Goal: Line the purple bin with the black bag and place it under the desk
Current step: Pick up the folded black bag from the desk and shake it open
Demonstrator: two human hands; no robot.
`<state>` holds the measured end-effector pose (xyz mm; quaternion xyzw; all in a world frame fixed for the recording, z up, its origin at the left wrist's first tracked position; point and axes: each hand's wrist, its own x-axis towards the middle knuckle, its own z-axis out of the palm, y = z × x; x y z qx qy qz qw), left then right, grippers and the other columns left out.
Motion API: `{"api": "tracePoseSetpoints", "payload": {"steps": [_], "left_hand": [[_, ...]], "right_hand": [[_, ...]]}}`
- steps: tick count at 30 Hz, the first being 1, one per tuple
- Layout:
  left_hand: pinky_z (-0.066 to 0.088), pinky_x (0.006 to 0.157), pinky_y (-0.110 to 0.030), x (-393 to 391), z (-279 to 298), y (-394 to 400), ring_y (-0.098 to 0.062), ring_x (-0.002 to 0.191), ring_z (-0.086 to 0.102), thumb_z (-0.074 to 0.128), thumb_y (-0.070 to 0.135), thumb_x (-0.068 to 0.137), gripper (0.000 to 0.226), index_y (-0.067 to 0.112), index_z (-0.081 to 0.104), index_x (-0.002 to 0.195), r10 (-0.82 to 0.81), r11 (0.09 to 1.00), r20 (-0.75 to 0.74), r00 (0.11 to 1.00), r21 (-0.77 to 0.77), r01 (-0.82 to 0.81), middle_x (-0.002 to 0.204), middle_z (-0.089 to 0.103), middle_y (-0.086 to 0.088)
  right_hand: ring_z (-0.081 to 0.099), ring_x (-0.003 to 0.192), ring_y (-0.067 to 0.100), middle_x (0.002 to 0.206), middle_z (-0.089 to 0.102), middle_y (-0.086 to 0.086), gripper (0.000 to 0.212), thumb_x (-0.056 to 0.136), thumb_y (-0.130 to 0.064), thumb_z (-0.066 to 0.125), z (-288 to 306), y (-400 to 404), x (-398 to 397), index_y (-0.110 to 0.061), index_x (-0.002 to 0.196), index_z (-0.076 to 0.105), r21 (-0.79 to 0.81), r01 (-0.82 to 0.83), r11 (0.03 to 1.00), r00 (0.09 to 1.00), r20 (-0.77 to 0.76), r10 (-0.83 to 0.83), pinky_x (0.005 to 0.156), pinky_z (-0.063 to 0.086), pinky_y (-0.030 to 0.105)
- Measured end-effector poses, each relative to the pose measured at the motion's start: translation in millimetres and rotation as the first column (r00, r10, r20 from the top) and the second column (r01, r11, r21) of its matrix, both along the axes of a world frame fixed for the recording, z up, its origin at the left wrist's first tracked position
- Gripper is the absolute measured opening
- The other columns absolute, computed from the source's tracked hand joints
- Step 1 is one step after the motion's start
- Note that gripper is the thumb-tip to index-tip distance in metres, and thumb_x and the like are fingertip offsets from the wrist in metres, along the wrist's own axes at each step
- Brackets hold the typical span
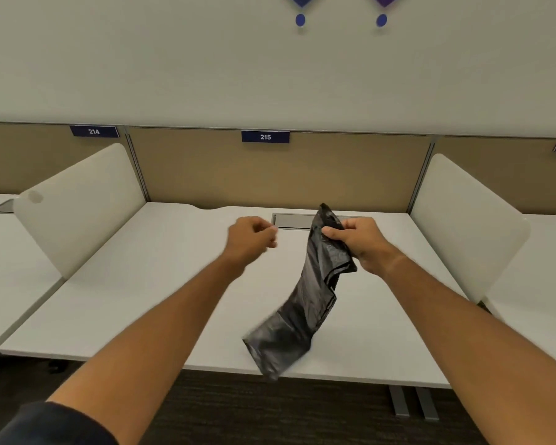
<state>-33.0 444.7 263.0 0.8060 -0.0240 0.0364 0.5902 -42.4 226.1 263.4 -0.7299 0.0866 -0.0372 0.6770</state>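
Black bag (305, 300) hanging lengthwise — top pinched in right hand (363, 242), left hand (249, 239) loosely curled, empty, above desk (126, 300)

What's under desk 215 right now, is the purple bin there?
Under the desk only dark carpet and two grey legs show. No purple bin is visible; the desktop hides most of the space beneath.

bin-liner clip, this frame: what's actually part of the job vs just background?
Job:
- black bag, still folded, held in the right hand
- left hand, loosely closed, holding nothing
- desk
- purple bin: not in view

Background:
- white dividers
- number signs 214 and 215
- cable hatch
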Motion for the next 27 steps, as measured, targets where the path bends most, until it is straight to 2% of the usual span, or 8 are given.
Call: {"api": "tracePoseSetpoints", "payload": {"steps": [4, 7, 10, 12, 16, 21, 25, 27], "left_hand": [[0.059, 0.064, -0.026, -7, 13, -39, -0.019, 0.079, 0.071, 0.067, 0.030, 0.087, 0.029, 0.001, 0.071, 0.090, -0.166, 0.985, -0.051, 0.985, -0.045, 0.164, 0.089, 0.073, -0.014], [0.061, 0.074, -0.037, -6, 16, -46, -0.026, 0.087, 0.070, 0.069, 0.028, 0.086, 0.024, 0.004, 0.071, 0.087, -0.147, 0.986, -0.063, 0.987, -0.082, 0.142, 0.095, 0.071, -0.017], [0.059, 0.064, -0.029, -2, 16, -41, -0.020, 0.075, 0.066, 0.069, 0.021, 0.087, 0.019, 0.002, 0.065, 0.086, -0.162, 0.976, -0.055, 0.985, -0.155, 0.152, 0.087, 0.067, -0.015], [0.054, 0.056, -0.022, 1, 16, -33, -0.016, 0.066, 0.062, 0.071, 0.016, 0.086, 0.017, 0.002, 0.063, 0.082, -0.148, 0.978, -0.044, 0.988, -0.156, 0.140, 0.080, 0.065, -0.012], [0.057, 0.059, -0.027, 9, 21, -6, -0.018, 0.066, 0.062, 0.076, 0.016, 0.081, 0.019, -0.001, 0.067, 0.078, -0.141, 0.990, 0.015, 0.990, 0.027, 0.140, 0.074, 0.066, -0.012], [0.053, 0.052, -0.021, 15, 38, 26, -0.009, 0.056, 0.056, 0.078, 0.021, 0.078, 0.014, 0.007, 0.074, 0.078, -0.234, 0.922, 0.031, 0.972, 0.324, 0.212, 0.060, 0.061, -0.001], [0.052, 0.062, -0.024, 15, 50, 36, -0.017, 0.074, 0.064, 0.071, 0.012, 0.079, 0.001, 0.012, 0.072, 0.079, -0.309, 0.770, -0.166, 0.936, 0.534, 0.349, 0.072, 0.069, -0.002], [0.050, 0.066, -0.023, 12, 51, 30, -0.018, 0.083, 0.064, 0.072, 0.017, 0.076, 0.013, 0.017, 0.071, 0.089, -0.300, 0.754, -0.102, 0.948, 0.584, 0.301, 0.083, 0.070, -0.001]], "right_hand": [[0.067, 0.066, 0.022, 0.075, 0.069, 0.015, 0.019, 0.075, -0.010, 0.080, 5, 26, -3, -0.002, 0.073, 0.064, -0.020, -0.153, 0.988, 0.988, 0.031, 0.154, 0.068, 0.059, 0.034], [0.068, 0.065, 0.021, 0.075, 0.068, 0.017, 0.019, 0.079, -0.009, 0.077, 8, 32, -6, 0.004, 0.077, 0.064, -0.019, -0.229, 0.973, 0.972, 0.053, 0.229, 0.062, 0.057, 0.029], [0.065, 0.069, 0.021, 0.080, 0.068, 0.017, 0.026, 0.083, -0.009, 0.073, 10, 27, -8, 0.014, 0.093, 0.065, -0.014, -0.279, 0.960, 0.960, 0.027, 0.279, 0.066, 0.056, 0.030], [0.062, 0.062, 0.017, 0.071, 0.069, 0.011, 0.018, 0.085, -0.010, 0.070, 13, 19, -9, 0.007, 0.085, 0.068, -0.023, -0.277, 0.961, 0.960, 0.021, 0.278, 0.059, 0.054, 0.026], [0.057, 0.053, 0.010, 0.066, 0.064, 0.007, 0.011, 0.086, -0.011, 0.069, 23, 1, -7, -0.004, 0.077, 0.069, -0.158, -0.156, 0.975, 0.986, 0.025, 0.162, 0.052, 0.049, 0.022], [0.062, 0.070, 0.017, 0.082, 0.069, 0.015, 0.012, 0.084, 0.002, 0.067, 35, -21, -3, 0.002, 0.095, 0.072, -0.410, -0.058, 0.910, 0.989, 0.100, 0.108, 0.062, 0.053, 0.024], [0.064, 0.079, 0.016, 0.087, 0.070, 0.012, 0.014, 0.084, 0.003, 0.066, 42, -14, 0, -0.004, 0.094, 0.073, -0.480, -0.015, 0.877, 0.977, 0.180, 0.116, 0.073, 0.056, 0.029], [0.064, 0.082, 0.017, 0.089, 0.070, 0.012, 0.016, 0.085, 0.005, 0.064, 46, -6, 1, -0.004, 0.095, 0.072, -0.473, -0.065, 0.879, 0.969, 0.181, 0.169, 0.072, 0.057, 0.026]]}}
